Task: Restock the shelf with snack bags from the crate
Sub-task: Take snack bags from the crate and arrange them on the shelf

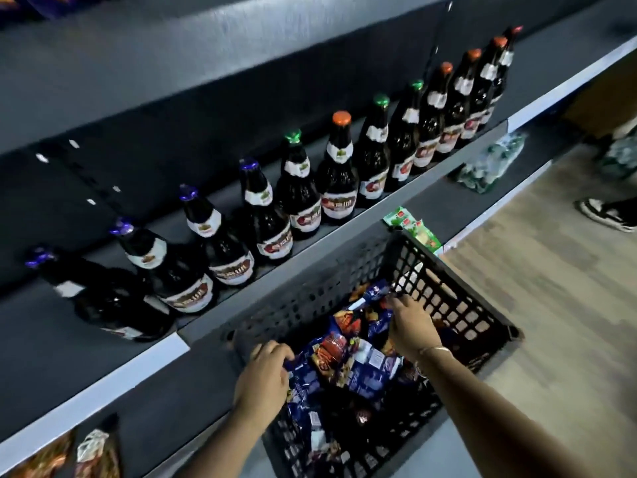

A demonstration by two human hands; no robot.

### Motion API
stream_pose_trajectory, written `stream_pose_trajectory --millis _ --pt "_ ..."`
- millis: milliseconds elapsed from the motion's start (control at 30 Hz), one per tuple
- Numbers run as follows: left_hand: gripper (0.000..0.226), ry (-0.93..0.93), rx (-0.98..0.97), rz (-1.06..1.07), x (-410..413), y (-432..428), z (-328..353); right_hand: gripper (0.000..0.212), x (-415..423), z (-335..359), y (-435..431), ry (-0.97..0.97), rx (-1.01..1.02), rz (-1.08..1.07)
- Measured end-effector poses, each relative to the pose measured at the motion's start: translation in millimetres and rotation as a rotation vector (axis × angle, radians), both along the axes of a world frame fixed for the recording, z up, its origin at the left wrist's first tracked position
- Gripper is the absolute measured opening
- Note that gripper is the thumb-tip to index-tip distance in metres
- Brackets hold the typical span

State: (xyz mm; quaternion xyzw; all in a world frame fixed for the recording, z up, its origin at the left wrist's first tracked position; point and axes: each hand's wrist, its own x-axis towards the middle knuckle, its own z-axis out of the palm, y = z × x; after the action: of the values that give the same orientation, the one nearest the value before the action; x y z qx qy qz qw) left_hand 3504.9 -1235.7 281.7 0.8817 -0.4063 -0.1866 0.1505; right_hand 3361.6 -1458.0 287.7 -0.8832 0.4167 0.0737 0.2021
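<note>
Reaching into crate, both hands closed on snack bags: left hand pinched near end, right hand far end. Bag strip ran between hands; shelf lay beyond, up-left.

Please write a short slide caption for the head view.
Both hands, left and right, grasp snack bags in a black crate below shelved bottles.

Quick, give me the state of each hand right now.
Left hand: closed on a blue snack bag in the crate.
Right hand: fingers pinching another blue snack bag at its top edge.
</note>
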Motion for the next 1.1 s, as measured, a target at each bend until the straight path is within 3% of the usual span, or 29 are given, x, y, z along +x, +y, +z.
stream_pose_trajectory --millis 133,300,600,767,933,1100 --pt "0.03 -0.014 0.1 0.044 18 -29 -42 0.046 8 -56 -1 0.193 0.149 -0.014" --pt "0.03 0.015 0.268 0.112 34 -56 -87 0.037 18 -108 0 0.317 0.197 0.01" --pt "0.051 0.098 0.436 0.095 32 -64 -149 0.037 24 -147 5 0.29 0.177 0.021" --pt "0.063 0.042 0.491 0.061 25 -69 -166 0.035 28 -154 6 0.301 0.166 0.026" --pt "0.04 -0.15 0.56 0.032 15 -73 -171 0.033 27 -158 7 0.33 0.146 0.042" --pt "0.04 -0.148 0.515 0.041 11 -73 -166 0.033 25 -155 7 0.313 0.158 0.033"
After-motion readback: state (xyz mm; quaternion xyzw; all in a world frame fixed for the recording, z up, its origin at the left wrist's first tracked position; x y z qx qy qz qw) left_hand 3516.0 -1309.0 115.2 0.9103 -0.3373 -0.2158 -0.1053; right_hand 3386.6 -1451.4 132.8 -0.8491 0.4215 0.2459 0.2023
